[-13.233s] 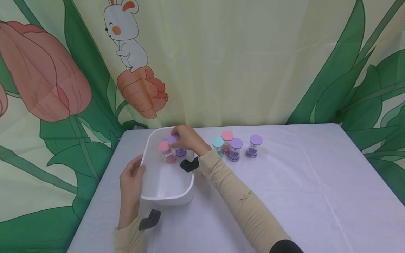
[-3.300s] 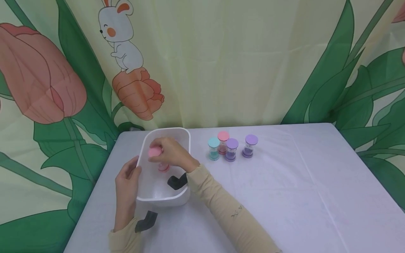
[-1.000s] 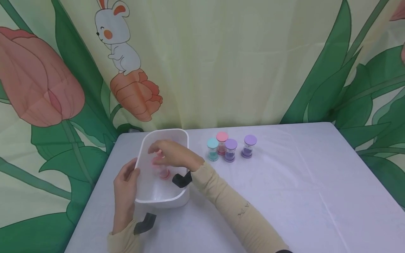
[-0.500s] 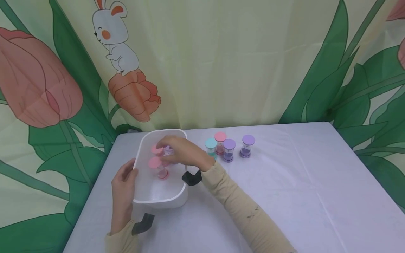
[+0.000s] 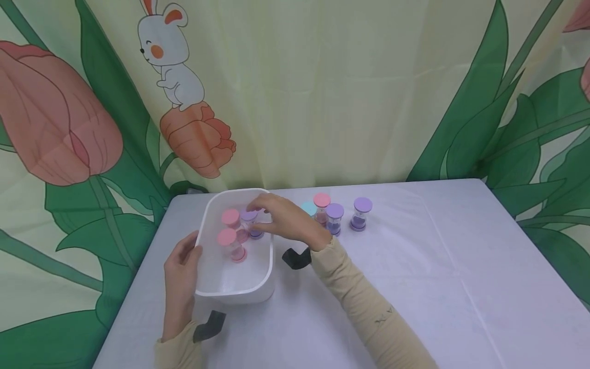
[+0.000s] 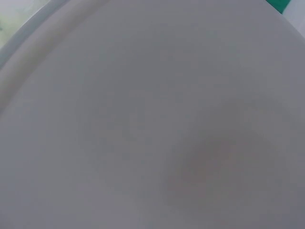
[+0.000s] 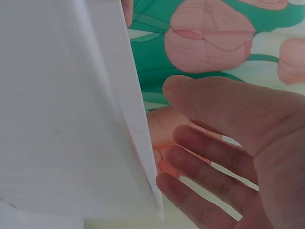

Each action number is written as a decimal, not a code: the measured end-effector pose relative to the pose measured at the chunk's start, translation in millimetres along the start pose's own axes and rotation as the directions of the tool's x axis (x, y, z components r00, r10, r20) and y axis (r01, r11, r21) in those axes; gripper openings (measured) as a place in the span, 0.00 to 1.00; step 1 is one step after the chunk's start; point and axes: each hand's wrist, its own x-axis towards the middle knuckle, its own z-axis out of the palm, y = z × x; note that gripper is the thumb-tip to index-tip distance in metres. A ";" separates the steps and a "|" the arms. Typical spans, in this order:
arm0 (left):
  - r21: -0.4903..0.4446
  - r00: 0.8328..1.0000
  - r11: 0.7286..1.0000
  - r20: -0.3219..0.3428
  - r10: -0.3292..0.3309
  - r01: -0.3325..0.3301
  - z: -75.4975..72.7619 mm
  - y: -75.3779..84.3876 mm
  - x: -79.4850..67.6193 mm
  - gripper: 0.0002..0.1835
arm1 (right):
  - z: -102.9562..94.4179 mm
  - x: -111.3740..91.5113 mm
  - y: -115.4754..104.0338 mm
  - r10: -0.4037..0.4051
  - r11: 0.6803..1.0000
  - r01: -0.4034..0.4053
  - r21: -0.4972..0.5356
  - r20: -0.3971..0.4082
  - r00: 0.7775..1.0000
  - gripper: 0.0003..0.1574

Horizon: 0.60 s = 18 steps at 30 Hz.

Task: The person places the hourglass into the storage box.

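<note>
A white plastic bin (image 5: pixel 235 296) stands on the left of the table. Inside it are two pink-capped sand timers (image 5: pixel 227 237) and a purple-capped sand timer (image 5: pixel 249 215), all upright. My left hand (image 5: pixel 180 271) rests along the bin's left side, thumb and fingertips at the rim; the left wrist view holds mostly the blurred white bin wall (image 6: pixel 143 95). Over the right rim hovers my right hand (image 5: pixel 290 218), its fingertips close to the purple timer and covering part of it. In the right wrist view its thumb and fingers (image 7: pixel 195 191) are spread apart, nothing between them.
Right of the bin, several more sand timers stand upright: a turquoise one (image 5: pixel 308 208) partly behind my right hand, a pink one (image 5: pixel 321 199), a purple one (image 5: pixel 335 210) and another purple one (image 5: pixel 363 205) slightly apart. A printed curtain (image 5: pixel 322 102) hangs behind the table.
My right hand, which held a pink timer in the bin about three seconds ago, has let go and moved right to the rim. The timers outside and my left hand stay put.
</note>
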 end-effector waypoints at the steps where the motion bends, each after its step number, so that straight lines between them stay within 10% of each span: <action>1: 0.001 1.000 1.000 0.001 -0.002 0.002 0.0 0.0 0.1 0.24 | -0.8 -1.5 1.1 0.001 1.000 -0.001 0.000 -0.001 1.000 0.25; 18: -0.001 1.000 1.000 0.002 0.006 -0.006 0.0 -2.4 1.1 0.24 | -12.1 -29.1 28.0 0.011 1.000 -0.013 -0.023 -0.089 0.996 0.24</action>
